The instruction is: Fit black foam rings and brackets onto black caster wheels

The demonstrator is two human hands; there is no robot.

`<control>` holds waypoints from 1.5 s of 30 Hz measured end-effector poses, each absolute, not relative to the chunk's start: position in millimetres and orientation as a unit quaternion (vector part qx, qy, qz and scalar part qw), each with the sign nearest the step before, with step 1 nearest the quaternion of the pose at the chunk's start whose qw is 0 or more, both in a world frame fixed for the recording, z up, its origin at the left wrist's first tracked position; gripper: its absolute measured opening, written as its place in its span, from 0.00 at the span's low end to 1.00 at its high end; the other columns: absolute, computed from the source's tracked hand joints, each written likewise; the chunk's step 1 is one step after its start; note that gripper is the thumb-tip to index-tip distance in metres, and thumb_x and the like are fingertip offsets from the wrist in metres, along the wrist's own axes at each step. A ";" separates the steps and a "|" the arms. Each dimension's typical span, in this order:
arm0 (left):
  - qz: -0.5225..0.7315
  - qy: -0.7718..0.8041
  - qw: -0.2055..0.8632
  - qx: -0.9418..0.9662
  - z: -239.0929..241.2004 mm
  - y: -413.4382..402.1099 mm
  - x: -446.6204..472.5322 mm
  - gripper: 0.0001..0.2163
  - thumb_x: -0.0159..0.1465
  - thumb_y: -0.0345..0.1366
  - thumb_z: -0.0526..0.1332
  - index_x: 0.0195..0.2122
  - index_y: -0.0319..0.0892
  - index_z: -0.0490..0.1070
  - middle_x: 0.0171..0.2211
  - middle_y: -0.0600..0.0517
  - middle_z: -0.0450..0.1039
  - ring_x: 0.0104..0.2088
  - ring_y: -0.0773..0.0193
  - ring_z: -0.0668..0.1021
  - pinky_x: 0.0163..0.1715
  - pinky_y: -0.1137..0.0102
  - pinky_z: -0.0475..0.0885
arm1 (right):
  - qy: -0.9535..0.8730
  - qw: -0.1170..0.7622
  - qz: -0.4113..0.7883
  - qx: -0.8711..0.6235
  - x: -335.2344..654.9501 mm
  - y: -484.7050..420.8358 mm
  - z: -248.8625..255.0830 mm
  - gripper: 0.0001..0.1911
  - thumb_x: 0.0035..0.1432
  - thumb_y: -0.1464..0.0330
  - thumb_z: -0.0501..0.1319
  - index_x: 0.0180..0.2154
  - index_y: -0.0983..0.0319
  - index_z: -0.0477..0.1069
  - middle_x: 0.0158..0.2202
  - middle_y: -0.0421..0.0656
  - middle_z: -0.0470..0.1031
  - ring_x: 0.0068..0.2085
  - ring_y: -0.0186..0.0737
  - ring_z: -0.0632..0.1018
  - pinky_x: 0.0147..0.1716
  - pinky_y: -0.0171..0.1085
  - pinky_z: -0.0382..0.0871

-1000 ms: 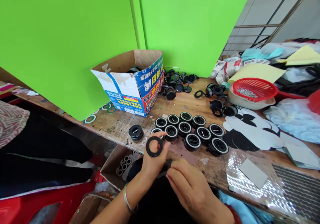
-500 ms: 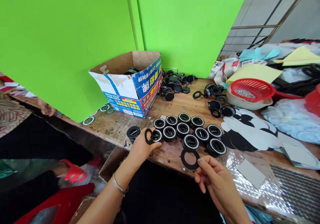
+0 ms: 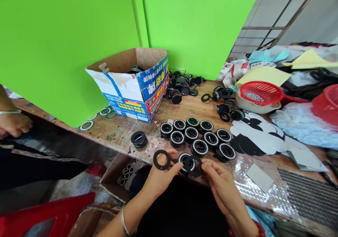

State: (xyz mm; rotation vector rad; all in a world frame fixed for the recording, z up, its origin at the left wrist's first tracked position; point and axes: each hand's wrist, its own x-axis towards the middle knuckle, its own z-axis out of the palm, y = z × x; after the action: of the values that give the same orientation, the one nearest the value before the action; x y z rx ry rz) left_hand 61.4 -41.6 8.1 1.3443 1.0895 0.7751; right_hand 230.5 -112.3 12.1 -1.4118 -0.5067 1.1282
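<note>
At the table's front edge my left hand point(image 3: 158, 179) is closed on a round black part with a whitish ring point(image 3: 182, 157) around its face. A flat black ring point(image 3: 161, 169) also sits against this hand, by the base of the fingers; how it is held there is hidden. My right hand point(image 3: 220, 180) pinches another thin black ring point(image 3: 195, 172) by its right edge. That ring overlaps the round part's face in view; whether they touch I cannot tell. Several similar round parts point(image 3: 191, 133) stand grouped just beyond, and a small black stack point(image 3: 138, 138) is to the left.
A printed cardboard box point(image 3: 124, 83) stands at the back left, with black pieces point(image 3: 182, 85) heaped beside it. On the right are a red basket point(image 3: 261, 89), white and black cutouts point(image 3: 258, 135) and a grey card point(image 3: 259, 178). Another person's hand point(image 3: 16, 122) shows at far left.
My left hand has drawn back from the group with a round part in it. My right hand has brought its ring left, over that part. A co-worker's arm has come in at left.
</note>
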 end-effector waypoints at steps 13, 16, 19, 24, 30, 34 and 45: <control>0.317 0.457 0.744 0.371 -0.7 -43.7 65.1 0.25 0.47 0.56 0.73 0.30 0.39 0.70 0.22 0.54 0.72 0.23 0.61 0.81 0.25 0.67 0.80 | -0.186 0.566 0.488 -0.637 220.9 -99.2 6.5 0.16 0.37 0.58 0.73 0.26 0.63 0.79 0.34 0.45 0.79 0.36 0.42 0.74 0.37 0.39 0.70; 0.303 0.458 0.749 0.370 5.1 -44.0 61.7 0.23 0.49 0.54 0.73 0.31 0.39 0.70 0.23 0.53 0.73 0.24 0.62 0.81 0.27 0.67 0.80 | -0.196 0.571 0.473 -0.642 218.3 -100.0 7.4 0.14 0.38 0.59 0.72 0.24 0.62 0.78 0.34 0.45 0.78 0.37 0.42 0.74 0.37 0.38 0.70; 0.296 0.457 0.753 0.368 11.0 -44.0 59.9 0.23 0.49 0.53 0.73 0.31 0.39 0.70 0.24 0.53 0.73 0.25 0.63 0.81 0.27 0.68 0.80 | -0.196 0.573 0.468 -0.644 216.8 -99.4 8.0 0.13 0.38 0.59 0.72 0.23 0.62 0.78 0.34 0.45 0.78 0.36 0.42 0.74 0.36 0.37 0.69; 0.292 0.456 0.758 0.363 10.6 -43.0 59.7 0.23 0.48 0.53 0.73 0.31 0.39 0.70 0.24 0.54 0.73 0.25 0.63 0.81 0.27 0.68 0.80 | -0.183 0.569 0.481 -0.642 216.2 -97.2 11.9 0.14 0.37 0.58 0.72 0.22 0.62 0.75 0.32 0.45 0.77 0.33 0.41 0.73 0.31 0.37 0.70; 0.296 0.452 0.763 0.355 8.9 -42.5 60.5 0.26 0.46 0.55 0.74 0.31 0.38 0.69 0.23 0.54 0.73 0.24 0.63 0.81 0.26 0.69 0.80 | -0.172 0.568 0.496 -0.633 215.9 -95.5 14.2 0.16 0.35 0.59 0.74 0.22 0.62 0.76 0.32 0.45 0.77 0.32 0.40 0.74 0.32 0.37 0.72; 0.299 0.456 0.760 0.355 5.1 -41.6 61.7 0.26 0.46 0.56 0.74 0.31 0.38 0.70 0.23 0.54 0.74 0.24 0.63 0.81 0.25 0.70 0.80 | -0.173 0.567 0.491 -0.638 215.6 -95.5 14.5 0.17 0.35 0.58 0.74 0.21 0.63 0.74 0.35 0.46 0.77 0.33 0.41 0.75 0.31 0.37 0.72; 0.296 0.473 0.741 0.374 10.4 -41.7 66.9 0.20 0.52 0.47 0.72 0.35 0.40 0.66 0.22 0.57 0.73 0.22 0.64 0.80 0.24 0.69 0.81 | -0.332 0.527 0.357 -0.696 214.3 -97.9 10.3 0.17 0.50 0.56 0.64 0.20 0.61 0.67 0.34 0.47 0.76 0.34 0.42 0.75 0.32 0.38 0.69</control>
State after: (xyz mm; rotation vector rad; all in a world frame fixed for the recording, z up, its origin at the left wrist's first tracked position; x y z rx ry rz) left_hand 66.9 -41.7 10.4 0.8210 1.0372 0.6486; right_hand 214.3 -97.9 10.3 -1.6650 -0.7926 0.8533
